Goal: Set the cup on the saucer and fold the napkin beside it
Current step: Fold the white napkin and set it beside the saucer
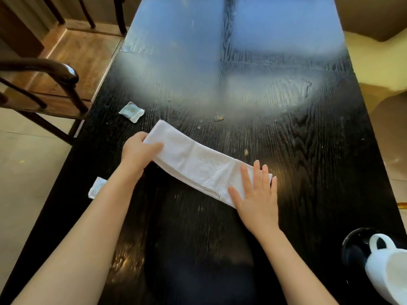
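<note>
A white napkin (198, 161) lies on the dark wooden table (308, 139) as a long folded strip, running from upper left to lower right. My left hand (137, 150) grips its upper left end, fingers curled over the edge. My right hand (257, 194) lies flat with fingers spread on its lower right end. At the bottom right corner a white cup (387, 267) stands on a black saucer (352, 245), its handle pointing up and left; the frame edge cuts off part of it.
Two small pale packets lie near the table's left edge, one (131, 111) above the napkin and another (96, 187) beside my left forearm. Crumbs (218, 118) dot the table beyond the napkin. A dark wooden chair (55, 84) stands at the left.
</note>
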`<state>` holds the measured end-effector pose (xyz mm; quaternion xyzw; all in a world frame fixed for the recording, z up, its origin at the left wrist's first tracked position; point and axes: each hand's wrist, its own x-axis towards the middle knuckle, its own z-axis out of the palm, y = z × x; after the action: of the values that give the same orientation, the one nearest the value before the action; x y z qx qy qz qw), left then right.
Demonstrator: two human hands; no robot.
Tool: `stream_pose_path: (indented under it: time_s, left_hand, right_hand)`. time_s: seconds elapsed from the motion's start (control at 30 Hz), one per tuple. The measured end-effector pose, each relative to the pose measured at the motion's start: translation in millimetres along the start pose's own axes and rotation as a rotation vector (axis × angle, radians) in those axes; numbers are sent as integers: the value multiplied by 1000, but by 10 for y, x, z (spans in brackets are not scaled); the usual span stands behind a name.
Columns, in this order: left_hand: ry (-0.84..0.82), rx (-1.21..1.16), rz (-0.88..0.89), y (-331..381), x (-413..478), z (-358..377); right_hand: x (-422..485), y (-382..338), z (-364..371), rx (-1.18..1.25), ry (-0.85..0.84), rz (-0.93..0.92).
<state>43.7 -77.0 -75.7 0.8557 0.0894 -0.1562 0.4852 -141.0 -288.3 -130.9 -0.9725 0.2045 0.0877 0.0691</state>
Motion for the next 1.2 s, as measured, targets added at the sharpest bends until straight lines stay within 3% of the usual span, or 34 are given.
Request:
stream_pose_path:
  time_s: [0.2,0.33,0.47,0.7,0.77,0.87,0.93,1.03,1.2]
  left_hand:
    - [233,175,391,158,-682,385]
    - [141,207,509,-84,-1092,792]
    - [-18,439,646,-382,-1215,1078]
    - [-23,687,608,-538,-1327,1221]
    - [-32,735,554,-556,-1364,1266]
    - [-4,898,521,-548,-1391,1303]
    - [35,971,499,-543,-1404,1318]
    - [33,973,446,-545,-1407,1319]
    - [-37,942,435,-510,-1399,1275]
  right_hand:
    - [-204,-148,28,28,22,72]
    - [-321,-212,49,100,34,117]
    - [-442,-274,53,153,76,143]
    - [-467,-154,-62,364,143,99]
    - [-273,-102,-182,452,175,-30]
    - [126,-111,-294,281,67,-417]
    - [327,-100,-251,75,-21,-565]
    - [418,-6,-113,-64,-70,-574]
    - [410,6,-48,-56,-35,-564]
